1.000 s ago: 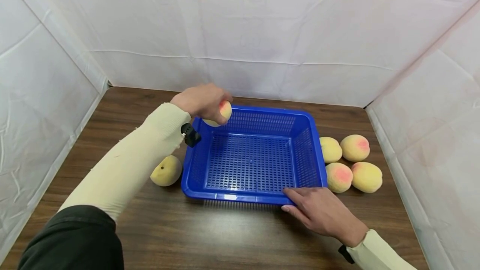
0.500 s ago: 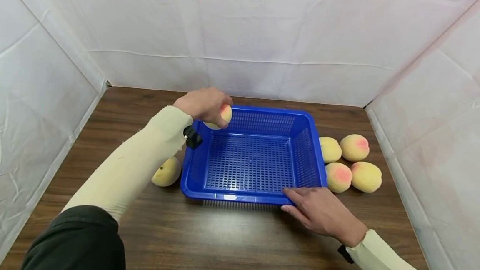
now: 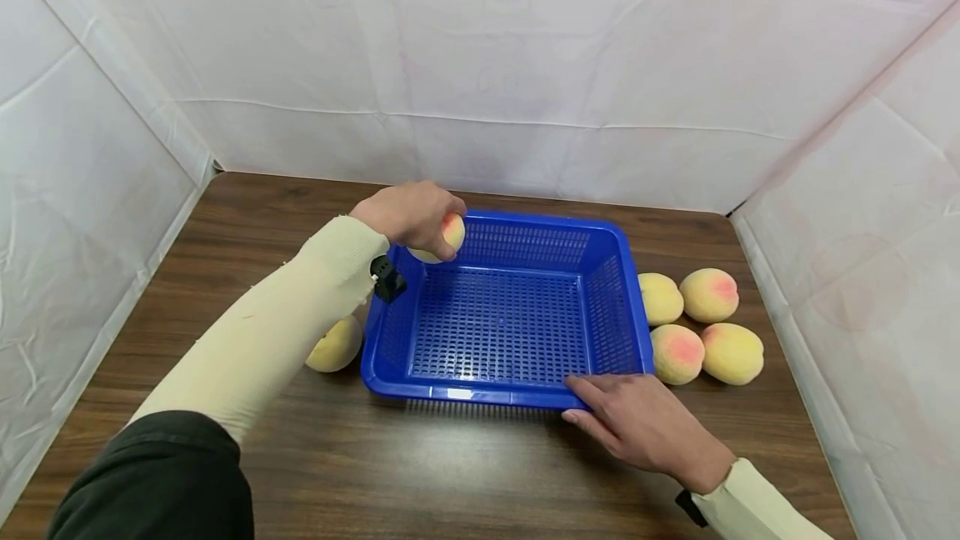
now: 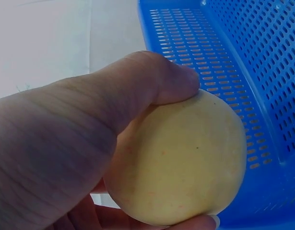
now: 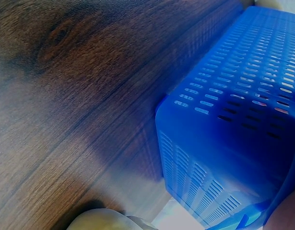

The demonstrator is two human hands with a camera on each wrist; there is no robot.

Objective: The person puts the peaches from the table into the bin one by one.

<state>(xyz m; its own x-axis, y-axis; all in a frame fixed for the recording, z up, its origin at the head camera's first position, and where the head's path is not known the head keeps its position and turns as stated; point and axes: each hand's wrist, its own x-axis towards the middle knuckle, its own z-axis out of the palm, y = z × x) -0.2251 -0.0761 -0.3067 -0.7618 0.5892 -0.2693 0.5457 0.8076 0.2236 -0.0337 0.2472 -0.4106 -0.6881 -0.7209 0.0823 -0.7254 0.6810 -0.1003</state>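
In the head view my left hand (image 3: 412, 215) grips a yellow peach (image 3: 453, 232) with a red blush over the back left corner of a blue perforated plastic basket (image 3: 465, 394). The left wrist view has the thumb over the top of this peach (image 4: 181, 158) and fingertips beneath it, with the basket's holed wall (image 4: 185, 43) behind. At the basket's front right corner, my right hand (image 3: 637, 419) holds the rim, thumb outside the front wall and index fingertip over the edge. Its other fingers are hidden. The right wrist view shows the basket's outer walls (image 5: 214, 129).
Several peaches (image 3: 678, 354) sit grouped right of the basket. Another peach (image 3: 337, 344) lies on its left, partly behind my left sleeve (image 3: 270, 332). The brown wooden table (image 3: 450, 473) is bordered by white sheet walls (image 3: 487, 48) at the back and both sides.
My left hand, with the peach, has shifted slightly down and toward me in the head view. The sleeve covers more of the left peach. My right hand and the basket stay nearly in place.
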